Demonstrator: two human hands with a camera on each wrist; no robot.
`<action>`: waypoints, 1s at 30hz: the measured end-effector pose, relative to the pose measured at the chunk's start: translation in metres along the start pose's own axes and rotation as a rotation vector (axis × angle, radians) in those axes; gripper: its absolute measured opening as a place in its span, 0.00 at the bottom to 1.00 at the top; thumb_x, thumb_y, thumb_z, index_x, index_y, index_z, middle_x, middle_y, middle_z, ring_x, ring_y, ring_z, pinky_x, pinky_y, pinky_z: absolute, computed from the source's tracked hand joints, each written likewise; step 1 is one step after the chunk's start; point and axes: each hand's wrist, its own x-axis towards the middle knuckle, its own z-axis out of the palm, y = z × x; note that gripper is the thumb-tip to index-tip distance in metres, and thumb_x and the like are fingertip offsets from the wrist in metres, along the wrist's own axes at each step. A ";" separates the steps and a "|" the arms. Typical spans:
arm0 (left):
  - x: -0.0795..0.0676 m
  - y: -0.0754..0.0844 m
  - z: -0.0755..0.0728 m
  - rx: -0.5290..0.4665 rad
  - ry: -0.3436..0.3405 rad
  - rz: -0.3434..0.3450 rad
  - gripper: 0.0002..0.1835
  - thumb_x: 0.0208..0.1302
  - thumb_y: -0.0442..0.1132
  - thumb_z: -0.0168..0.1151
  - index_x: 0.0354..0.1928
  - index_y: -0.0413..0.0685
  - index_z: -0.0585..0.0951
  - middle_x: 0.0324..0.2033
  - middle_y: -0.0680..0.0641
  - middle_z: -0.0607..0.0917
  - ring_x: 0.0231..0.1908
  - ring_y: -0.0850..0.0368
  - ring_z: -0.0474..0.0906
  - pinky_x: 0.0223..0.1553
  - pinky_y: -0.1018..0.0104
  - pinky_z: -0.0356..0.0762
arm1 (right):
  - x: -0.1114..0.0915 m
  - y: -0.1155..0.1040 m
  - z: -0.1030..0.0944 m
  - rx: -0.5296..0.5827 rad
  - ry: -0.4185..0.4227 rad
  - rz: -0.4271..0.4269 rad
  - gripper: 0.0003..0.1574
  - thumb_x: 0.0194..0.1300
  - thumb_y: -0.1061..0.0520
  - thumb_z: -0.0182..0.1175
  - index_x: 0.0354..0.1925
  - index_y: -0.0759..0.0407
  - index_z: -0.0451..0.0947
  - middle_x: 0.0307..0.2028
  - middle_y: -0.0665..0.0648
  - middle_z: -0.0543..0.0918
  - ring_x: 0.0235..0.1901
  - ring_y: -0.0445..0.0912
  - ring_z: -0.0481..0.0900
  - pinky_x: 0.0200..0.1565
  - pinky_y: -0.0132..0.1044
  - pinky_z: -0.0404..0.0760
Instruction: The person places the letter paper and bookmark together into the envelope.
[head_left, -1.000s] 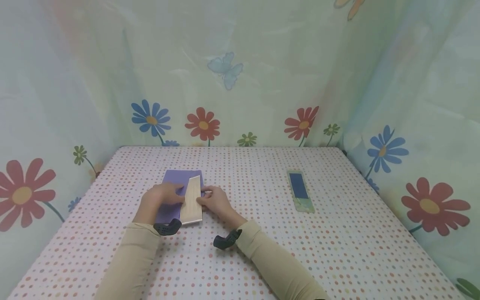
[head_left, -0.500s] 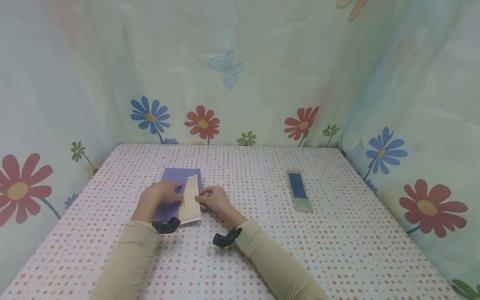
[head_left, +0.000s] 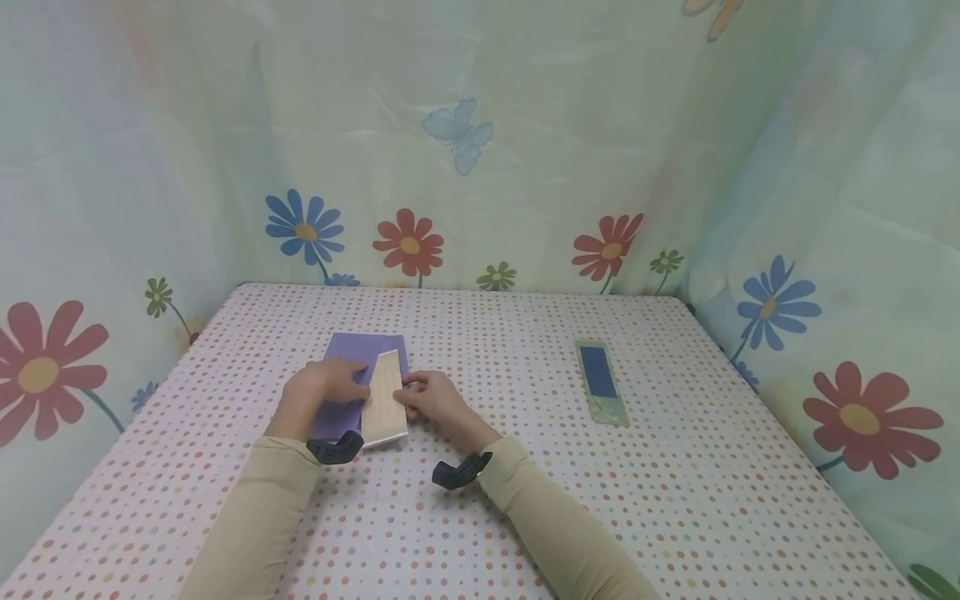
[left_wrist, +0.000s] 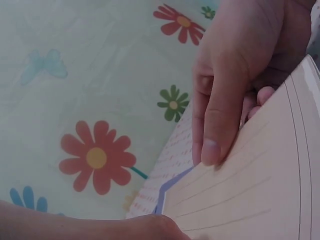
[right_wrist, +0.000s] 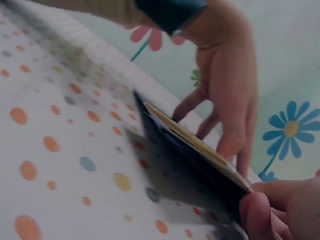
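Observation:
A notebook with a purple cover (head_left: 367, 343) lies on the left half of the table, its lined cream page (head_left: 385, 404) showing over the right part. My left hand (head_left: 318, 390) rests over the purple side, fingers extended and spread, with the thumb against the page's left edge. At the opposite edge my right hand (head_left: 435, 398) pinches the notebook, the thumb (left_wrist: 212, 150) on top of the lined page and the fingers beneath it. Seen by the right wrist camera, the edge of the notebook (right_wrist: 192, 150) is raised and tilted over the dotted cloth, with a dark cover under the pages.
To the right lies a flat, narrow, pale green piece (head_left: 602, 383) with a dark blue rectangle on it. A dotted cloth covers the table (head_left: 510, 500). Flower-printed curtains (head_left: 555, 167) hang close behind the table and along both sides.
Both hands keep their places on the notebook, the right thumb shifting slightly along the edge. The head view drifts a little. The pale green piece stays where it was.

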 end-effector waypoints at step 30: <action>-0.004 0.002 -0.001 0.009 0.015 -0.003 0.36 0.62 0.55 0.53 0.70 0.50 0.63 0.69 0.32 0.61 0.68 0.29 0.54 0.64 0.33 0.57 | -0.003 0.002 0.002 -0.054 0.083 -0.083 0.40 0.61 0.59 0.61 0.69 0.57 0.58 0.27 0.52 0.84 0.18 0.39 0.81 0.25 0.28 0.81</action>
